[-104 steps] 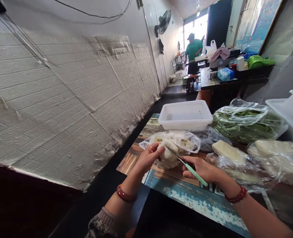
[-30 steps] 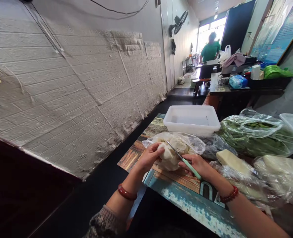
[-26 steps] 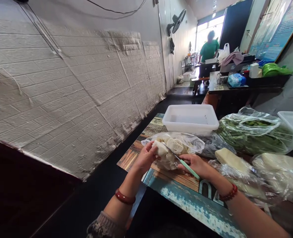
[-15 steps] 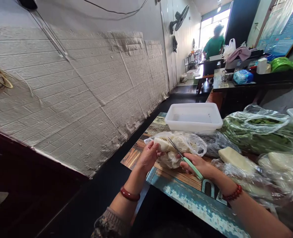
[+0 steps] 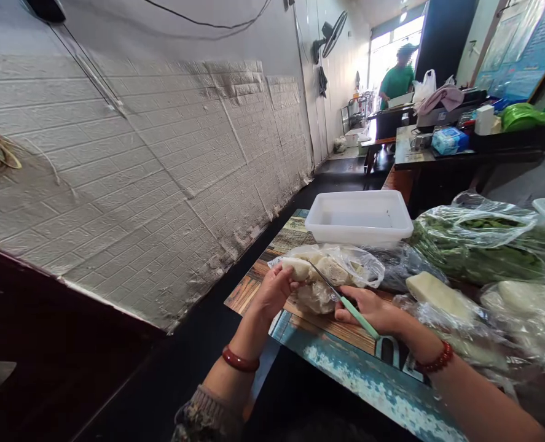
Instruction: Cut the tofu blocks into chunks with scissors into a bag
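My left hand [image 5: 274, 288] is closed on a smooth, whitish piece of food [image 5: 295, 268], whose kind I cannot make out. In my right hand [image 5: 367, 309] is a thin-bladed knife [image 5: 357, 317] with a light green handle. Its narrow blade points up and left, with the tip at or very near the pale piece. Both hands are over the near side of a clear plastic bag [image 5: 368, 267] with several pale, lumpy pieces in it. A grey-green loop [image 5: 387, 351], partly hidden, shows by the handle's end; whether it is joined to it I cannot tell.
Behind the bag stands a white plastic tub [image 5: 359, 233] on the wood-patterned table [image 5: 249, 288]. To the right lie a pale block [image 5: 438, 293] on plastic wrapping, more wrapped blocks [image 5: 530, 307] and bagged green leaves [image 5: 488, 245]. A person in green [image 5: 396, 83] stands far back.
The knife has tilted and shifted slightly, its tip now lower and further left against the pale piece. My left hand has barely moved. The person at the back has shifted a little.
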Demonstrator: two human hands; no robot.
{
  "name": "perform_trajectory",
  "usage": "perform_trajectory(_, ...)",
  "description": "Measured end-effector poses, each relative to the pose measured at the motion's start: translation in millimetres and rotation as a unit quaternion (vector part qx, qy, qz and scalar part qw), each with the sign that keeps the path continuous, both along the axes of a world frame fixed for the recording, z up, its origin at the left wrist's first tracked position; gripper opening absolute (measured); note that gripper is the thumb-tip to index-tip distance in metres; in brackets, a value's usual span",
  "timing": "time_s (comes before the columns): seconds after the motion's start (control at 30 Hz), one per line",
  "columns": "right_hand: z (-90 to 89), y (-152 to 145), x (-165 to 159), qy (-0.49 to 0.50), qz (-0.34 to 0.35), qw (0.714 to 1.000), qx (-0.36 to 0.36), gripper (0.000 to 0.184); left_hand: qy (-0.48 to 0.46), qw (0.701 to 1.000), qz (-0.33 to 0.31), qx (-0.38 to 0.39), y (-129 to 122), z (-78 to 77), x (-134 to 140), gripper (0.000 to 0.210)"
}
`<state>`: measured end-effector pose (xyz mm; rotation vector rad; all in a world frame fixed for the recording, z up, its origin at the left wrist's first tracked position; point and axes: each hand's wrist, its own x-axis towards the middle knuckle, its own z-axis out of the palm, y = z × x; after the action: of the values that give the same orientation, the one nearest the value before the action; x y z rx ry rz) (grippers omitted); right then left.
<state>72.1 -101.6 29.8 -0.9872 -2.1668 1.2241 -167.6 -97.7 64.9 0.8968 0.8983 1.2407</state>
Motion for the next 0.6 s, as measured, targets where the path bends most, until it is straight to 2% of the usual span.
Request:
perform_trajectory(0.17, 0.5, -1.5, 1.1, -0.023, -0.005, 1.000, -0.003, 0.033, 0.001, 1.000, 0.026, 0.002, 4.9, -1.3, -0.7, 0.055)
perform_trajectory(0.47, 4.7, -3.1, 2.4, -0.054, -0.006, 0.998, -0.013, 0.039, 0.002, 0.999, 0.044, 0.016, 5.4, -2.5, 3.7, 0.053)
perform_trajectory(0.6, 5.8, -3.2, 4.0, -0.034, 0.022, 0.999, -0.026, 0.037, 0.013, 0.999, 0.037, 0.020, 4.2, 1.3, 5.0, 0.054)
